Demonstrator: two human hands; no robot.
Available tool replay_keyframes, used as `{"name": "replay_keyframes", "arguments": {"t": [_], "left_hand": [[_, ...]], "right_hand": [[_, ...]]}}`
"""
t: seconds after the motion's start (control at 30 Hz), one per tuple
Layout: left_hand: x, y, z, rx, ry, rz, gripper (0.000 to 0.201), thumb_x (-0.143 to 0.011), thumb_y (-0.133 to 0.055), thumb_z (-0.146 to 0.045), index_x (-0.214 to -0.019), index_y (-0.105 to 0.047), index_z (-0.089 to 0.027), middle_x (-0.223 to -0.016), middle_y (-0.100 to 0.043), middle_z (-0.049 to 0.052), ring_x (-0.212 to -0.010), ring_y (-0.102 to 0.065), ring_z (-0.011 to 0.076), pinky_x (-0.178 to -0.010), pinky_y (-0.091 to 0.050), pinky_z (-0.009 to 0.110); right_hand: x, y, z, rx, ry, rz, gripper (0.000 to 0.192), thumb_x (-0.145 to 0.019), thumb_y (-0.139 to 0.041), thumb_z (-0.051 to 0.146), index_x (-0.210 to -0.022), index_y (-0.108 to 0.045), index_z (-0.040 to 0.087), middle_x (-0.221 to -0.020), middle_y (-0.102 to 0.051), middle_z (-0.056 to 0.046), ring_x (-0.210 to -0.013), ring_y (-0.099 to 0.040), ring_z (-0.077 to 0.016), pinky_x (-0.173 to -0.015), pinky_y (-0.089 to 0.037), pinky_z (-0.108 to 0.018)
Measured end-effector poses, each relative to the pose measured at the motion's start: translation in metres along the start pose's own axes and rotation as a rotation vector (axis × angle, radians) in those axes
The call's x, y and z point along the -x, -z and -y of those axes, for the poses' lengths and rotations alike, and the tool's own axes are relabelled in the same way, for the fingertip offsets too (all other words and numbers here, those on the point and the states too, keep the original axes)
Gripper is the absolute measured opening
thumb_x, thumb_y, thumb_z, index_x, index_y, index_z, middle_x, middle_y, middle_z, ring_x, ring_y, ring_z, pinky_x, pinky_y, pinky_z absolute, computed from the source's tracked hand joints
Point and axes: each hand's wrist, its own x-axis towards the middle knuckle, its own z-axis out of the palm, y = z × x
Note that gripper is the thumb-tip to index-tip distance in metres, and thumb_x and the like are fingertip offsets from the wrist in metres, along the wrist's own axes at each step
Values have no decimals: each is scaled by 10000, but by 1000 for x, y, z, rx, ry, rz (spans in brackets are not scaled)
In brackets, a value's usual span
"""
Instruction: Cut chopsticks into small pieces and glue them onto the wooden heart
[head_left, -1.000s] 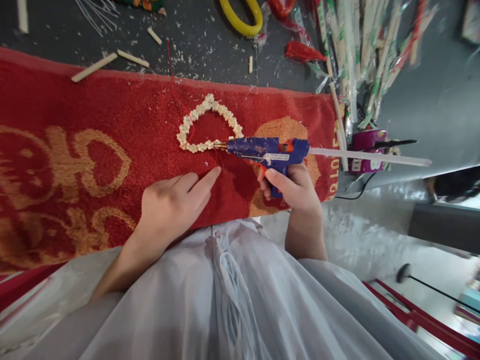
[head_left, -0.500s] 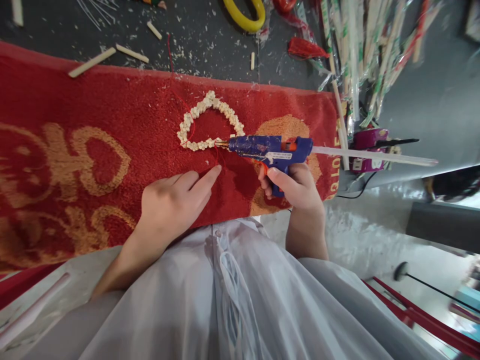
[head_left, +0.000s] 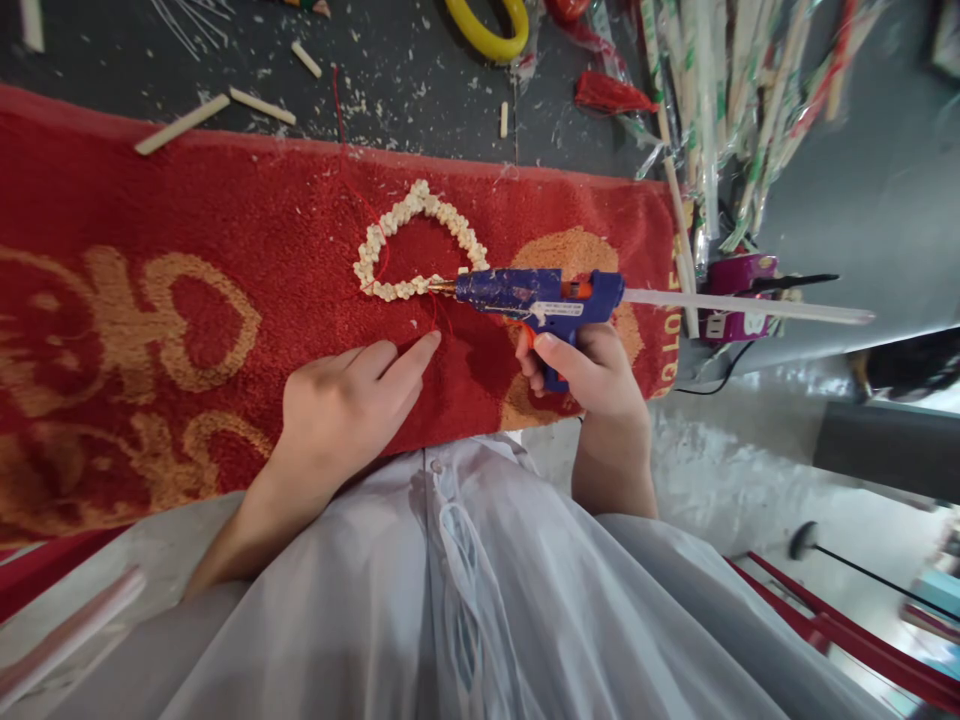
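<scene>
My right hand [head_left: 589, 372] is wrapped round the handle of a blue hot glue gun [head_left: 517, 292], with a finger at its orange trigger. A long translucent glue stick [head_left: 750, 305] sticks out of its back. The metal nozzle meets the lower edge of a ring of small cream-coloured pieces [head_left: 373, 250], roughly heart-shaped, lying on the towel. Below that ring my left hand [head_left: 349, 400] rests on the towel, index finger stretched and the others curled. A thin red thread [head_left: 433, 312] runs from near the nozzle to this fingertip; the thumb is hidden.
Under everything lies a red towel [head_left: 300, 215] with orange patterns. Beyond it, the dark table [head_left: 420, 110] carries cream stick pieces [head_left: 182, 125], scraps and a yellow ring [head_left: 491, 35]. Wrapped sticks [head_left: 735, 100] and a purple power strip [head_left: 739, 285] are at the right.
Almost nothing differs. Both hands, the glue gun and the cream ring keep their places; the view has shifted very slightly.
</scene>
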Motion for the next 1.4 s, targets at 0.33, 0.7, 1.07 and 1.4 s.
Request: {"name": "replay_keyframes", "arguments": {"t": [0.33,0.7,1.07,1.4], "left_hand": [[-1,1,0,-62,-25,-1,373,-949,-423,-232,-1218,-671,-302,-598,-554,-1,-542,-521,117,-503,-276,273],[-1,-1,1,-34,-21,-13,368,-949,-425,-234,-1214,-671,-303,-603,-566,0,-533,-523,118,-498,-277,275],[-1,1,-1,-58,-19,-1,384,-938,-419,-225,-1214,-679,-290,-619,-591,9,-547,-530,115,-506,-293,258],[0,-2,1,-63,-75,-90,367,-937,-455,-204,-1215,-678,-293,-595,-573,-12,-527,-512,114,-496,-259,271]], "right_hand": [[0,-1,1,-7,-20,-2,486,-726,-680,648,-678,-631,167,-535,-580,15,-416,-528,-69,-385,-460,-178],[-1,0,0,-23,-6,5,470,-738,-671,633,-675,-624,170,-539,-578,17,-412,-517,-66,-384,-461,-182],[-1,-1,1,-32,4,-11,469,-743,-673,626,-663,-616,168,-540,-581,18,-410,-522,-63,-383,-455,-175],[-2,-1,0,-34,9,-3,469,-752,-675,607,-648,-609,154,-530,-583,20,-403,-532,-59,-379,-447,-159]]}}
